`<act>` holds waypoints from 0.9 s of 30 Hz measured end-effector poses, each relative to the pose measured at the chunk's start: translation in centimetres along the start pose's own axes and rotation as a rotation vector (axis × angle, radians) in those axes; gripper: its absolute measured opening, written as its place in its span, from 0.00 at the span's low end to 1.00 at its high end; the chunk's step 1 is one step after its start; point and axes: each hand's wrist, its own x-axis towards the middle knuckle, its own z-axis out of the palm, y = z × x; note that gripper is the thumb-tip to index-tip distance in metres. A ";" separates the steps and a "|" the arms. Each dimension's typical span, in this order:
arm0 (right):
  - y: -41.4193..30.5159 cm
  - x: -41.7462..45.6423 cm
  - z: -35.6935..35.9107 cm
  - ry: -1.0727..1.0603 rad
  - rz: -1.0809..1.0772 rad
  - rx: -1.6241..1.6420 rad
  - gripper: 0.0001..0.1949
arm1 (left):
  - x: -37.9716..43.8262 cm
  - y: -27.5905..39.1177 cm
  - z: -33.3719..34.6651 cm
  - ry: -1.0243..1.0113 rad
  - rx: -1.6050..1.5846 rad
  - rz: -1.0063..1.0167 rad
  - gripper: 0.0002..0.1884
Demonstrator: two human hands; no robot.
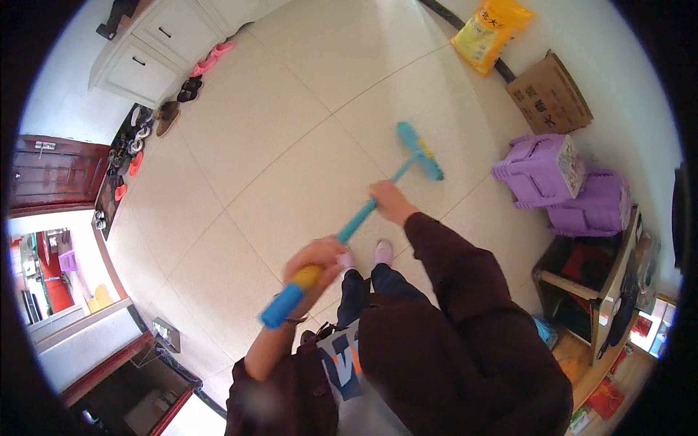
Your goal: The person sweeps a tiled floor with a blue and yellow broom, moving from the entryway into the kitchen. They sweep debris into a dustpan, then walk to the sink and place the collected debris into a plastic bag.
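Observation:
A teal broom (419, 151) with a wide head and a long handle slants across the view, its head over the pale tiled floor (283, 136). My left hand (314, 265) is wrapped around the upper handle, near its blue and yellow end. Farther down the handle, closer to the head, my right hand (391, 200) grips the teal part. Both hands and the broom head look slightly blurred. Whether the bristles touch the floor cannot be told.
Purple plastic stools (540, 169) and a cardboard piece (551, 95) stand along the right wall, a yellow bag (488, 35) beyond. Shoes (168, 117) line the white cabinet (143, 68) and the door mat at left. An open-fronted wooden cabinet (570, 286) is at right.

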 end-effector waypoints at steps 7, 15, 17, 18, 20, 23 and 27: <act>-16.9 7.9 5.3 -0.079 -0.130 0.387 0.03 | -1.9 10.8 -6.1 0.136 0.117 0.241 0.08; -19.9 9.5 -3.3 -0.034 -0.265 0.381 0.09 | 2.0 17.5 -5.3 -0.130 0.189 0.465 0.10; -17.3 10.1 -5.0 0.022 -0.260 0.327 0.07 | 3.0 17.2 -4.8 -0.102 0.131 0.462 0.10; -13.3 9.2 -6.1 0.090 -0.188 0.264 0.07 | 5.2 14.9 -4.5 -0.165 0.082 0.433 0.09; -9.2 10.4 -7.1 0.086 -0.165 0.184 0.06 | 6.9 13.5 -3.8 -0.163 0.158 0.352 0.07; 0.6 8.5 -10.3 0.055 0.100 0.006 0.07 | 12.7 6.7 -2.1 -0.290 0.044 0.196 0.06; 10.3 10.8 -12.4 -0.001 0.191 -0.100 0.09 | 19.1 1.3 0.6 -0.185 0.008 -0.067 0.08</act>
